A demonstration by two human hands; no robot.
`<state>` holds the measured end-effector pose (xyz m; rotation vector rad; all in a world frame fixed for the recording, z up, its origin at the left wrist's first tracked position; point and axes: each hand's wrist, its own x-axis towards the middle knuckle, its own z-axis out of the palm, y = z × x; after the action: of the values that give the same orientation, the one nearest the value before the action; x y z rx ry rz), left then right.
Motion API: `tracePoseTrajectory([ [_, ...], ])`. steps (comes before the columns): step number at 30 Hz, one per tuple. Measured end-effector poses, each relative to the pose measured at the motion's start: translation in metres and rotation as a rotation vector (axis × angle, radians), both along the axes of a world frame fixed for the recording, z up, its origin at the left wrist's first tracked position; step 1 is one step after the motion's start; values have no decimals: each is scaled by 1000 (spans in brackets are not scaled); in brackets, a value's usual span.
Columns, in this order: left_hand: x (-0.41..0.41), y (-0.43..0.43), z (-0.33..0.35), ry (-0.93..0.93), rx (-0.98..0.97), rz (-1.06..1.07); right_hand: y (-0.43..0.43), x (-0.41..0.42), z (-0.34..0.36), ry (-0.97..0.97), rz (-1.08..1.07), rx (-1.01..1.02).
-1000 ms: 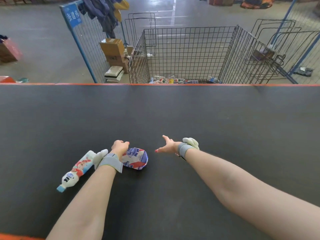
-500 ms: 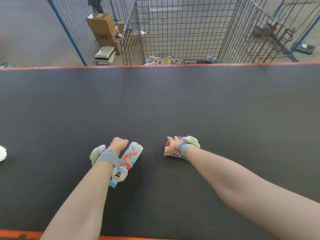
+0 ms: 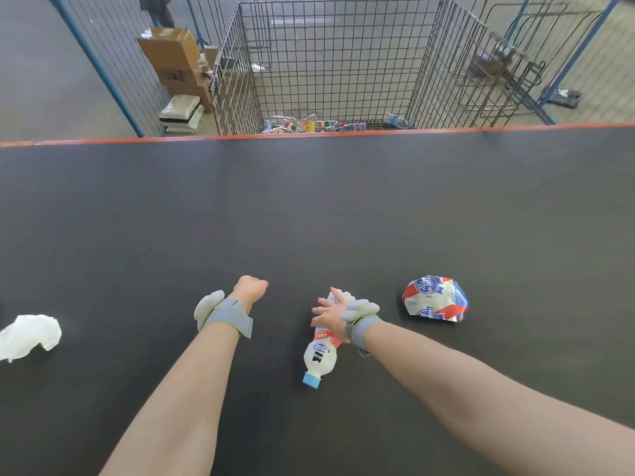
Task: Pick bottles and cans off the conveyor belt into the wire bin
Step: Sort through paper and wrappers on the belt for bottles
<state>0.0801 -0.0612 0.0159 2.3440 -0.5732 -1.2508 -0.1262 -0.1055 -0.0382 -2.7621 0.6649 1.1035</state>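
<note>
A white plastic bottle (image 3: 319, 360) with a blue cap and a red label lies on the black conveyor belt (image 3: 309, 214), cap toward me. My right hand (image 3: 330, 314) lies on its upper part with fingers spread. A crushed red, white and blue can (image 3: 434, 298) lies on the belt just right of that hand, untouched. Left of the bottle, my left hand (image 3: 251, 288) is curled in a fist over the belt and holds nothing. The wire bin (image 3: 343, 60) stands beyond the belt's far orange edge, with several bottles and cans on its floor.
A crumpled white wad (image 3: 29, 334) lies on the belt at the far left. Cardboard boxes (image 3: 175, 60) and blue-framed mesh panels stand left of the bin. More wire frames (image 3: 498, 70) lean to its right.
Bottle and can have shifted right on the belt. My right hand has left the can and now lies on the bottle. My left hand is off the bottle. The white wad moved further into view.
</note>
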Motion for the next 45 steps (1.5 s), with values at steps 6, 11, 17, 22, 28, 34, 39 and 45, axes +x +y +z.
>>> tracePoseTrajectory([
  [6, -7, -32, -3, 1, -29, 8, -58, -36, 36, -174, -346, -90],
  [11, -4, -76, 3, 7, -41, 12, -115, -12, 53, -395, -1061, 228],
  [17, 17, -144, 4, 33, -74, 38, -230, 27, 55, -744, -1580, 693],
  [22, 47, -223, -3, 63, -130, 57, -367, 113, 170, -983, -1579, 766],
  [28, 50, -268, -7, 79, -168, -7, -398, 144, 165, -1046, -1538, 760],
  [34, 36, -238, 7, 51, -148, -60, -338, 127, 116, -916, -1567, 753],
  [39, 25, -177, 19, 10, -99, -82, -267, 89, 103, -814, -1541, 681],
  [45, -2, -93, 32, -59, -25, -156, -165, 10, 72, -503, -1424, 615],
])
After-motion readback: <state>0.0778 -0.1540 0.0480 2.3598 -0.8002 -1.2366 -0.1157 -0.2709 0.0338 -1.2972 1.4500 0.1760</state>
